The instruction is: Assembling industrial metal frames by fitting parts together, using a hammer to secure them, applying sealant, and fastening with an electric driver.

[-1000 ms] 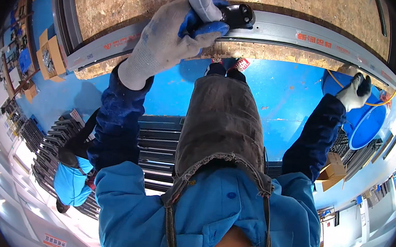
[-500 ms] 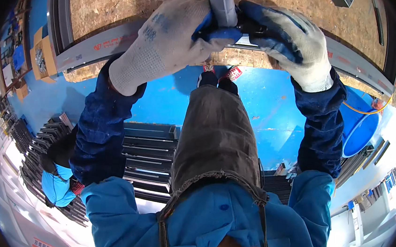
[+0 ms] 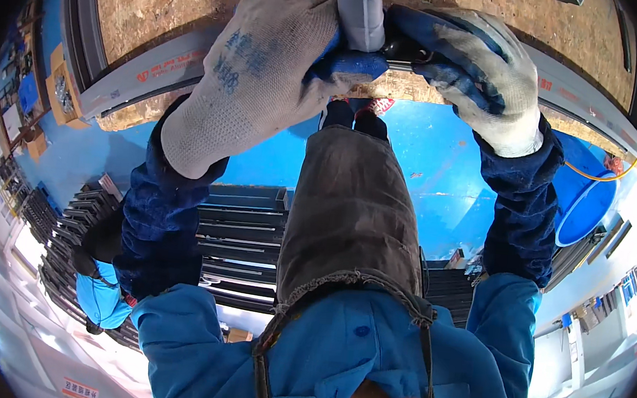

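Both my hands wear white knit gloves with blue coated palms. My left hand (image 3: 269,66) is closed beside the near end of a grey, film-covered bar (image 3: 360,13); its thumb lies across just below that end, and its other fingers are mostly hidden. To the right of the bar, my right hand (image 3: 485,73) curls its fingers and thumb around a small black part (image 3: 406,50), whose kind I cannot make out. Under both hands runs the near rail (image 3: 171,65) of a dark frame, grey-filmed with red print. The bar's end meets this rail between my hands.
The frame lies on a worn wooden board (image 3: 169,4), its dark left side rail (image 3: 84,19) running away from me. A blue bin (image 3: 588,196) stands at right, a cardboard box (image 3: 63,86) at left. Stacked dark profiles (image 3: 244,230) and another person (image 3: 102,294) are behind me.
My left hand has turned slightly and shifted down and left in the picture. My right hand stays by the black part. The view has moved a little, and the bar's end sits slightly lower.
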Demonstrator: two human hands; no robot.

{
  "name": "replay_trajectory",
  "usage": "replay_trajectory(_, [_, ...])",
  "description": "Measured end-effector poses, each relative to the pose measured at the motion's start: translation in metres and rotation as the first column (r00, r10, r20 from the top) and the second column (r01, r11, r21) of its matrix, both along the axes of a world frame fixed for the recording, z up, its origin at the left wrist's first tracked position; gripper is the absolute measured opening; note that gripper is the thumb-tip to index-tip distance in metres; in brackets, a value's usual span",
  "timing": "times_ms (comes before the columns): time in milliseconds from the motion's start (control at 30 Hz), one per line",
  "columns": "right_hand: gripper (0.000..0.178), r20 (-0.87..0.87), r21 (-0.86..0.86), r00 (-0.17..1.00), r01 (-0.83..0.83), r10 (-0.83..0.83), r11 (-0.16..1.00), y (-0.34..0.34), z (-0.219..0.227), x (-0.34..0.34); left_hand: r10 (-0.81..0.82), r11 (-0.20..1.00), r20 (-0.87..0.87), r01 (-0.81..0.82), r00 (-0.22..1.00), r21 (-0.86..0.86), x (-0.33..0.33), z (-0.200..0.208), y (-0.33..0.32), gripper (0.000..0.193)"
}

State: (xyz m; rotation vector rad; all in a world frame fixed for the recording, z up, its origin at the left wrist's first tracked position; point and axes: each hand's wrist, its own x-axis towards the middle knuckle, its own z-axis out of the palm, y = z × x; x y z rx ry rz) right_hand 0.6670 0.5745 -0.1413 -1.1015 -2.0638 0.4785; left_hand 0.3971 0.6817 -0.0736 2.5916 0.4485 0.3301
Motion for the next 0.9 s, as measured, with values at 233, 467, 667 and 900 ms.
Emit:
replay_trajectory(233, [0.049, -0.016, -0.115, 0.999, 0.047, -0.049, 0.992, 0.004, 0.026, -0.02, -0.016, 0.999, 0.014, 0.016, 1.0, 0.03, 0.006, 0.0, -0.002, 0.026])
replay_trajectory(467, [0.048, -0.025, -0.198, 0.998, 0.057, -0.063, 0.978, 0.006, 0.046, -0.038, 0.042, 0.987, 0.285, 0.005, 0.958, -0.16, 0.006, -0.026, -0.006, 0.025])
replay_trajectory(667, [0.03, -0.123, -0.156, 0.98, 0.136, -0.156, 0.978, 0.002, 0.035, -0.038, 0.067, 0.996, 0.313, -0.046, 0.948, -0.076, 0.0, -0.035, -0.006, 0.022])
replay_trajectory(900, [0.042, -0.374, -0.53, 0.845, 0.144, -0.382, 0.836, -0.021, 0.039, -0.028, 0.196, 0.821, 0.051, -0.135, 0.979, -0.555, 0.001, -0.021, -0.01, 0.025])
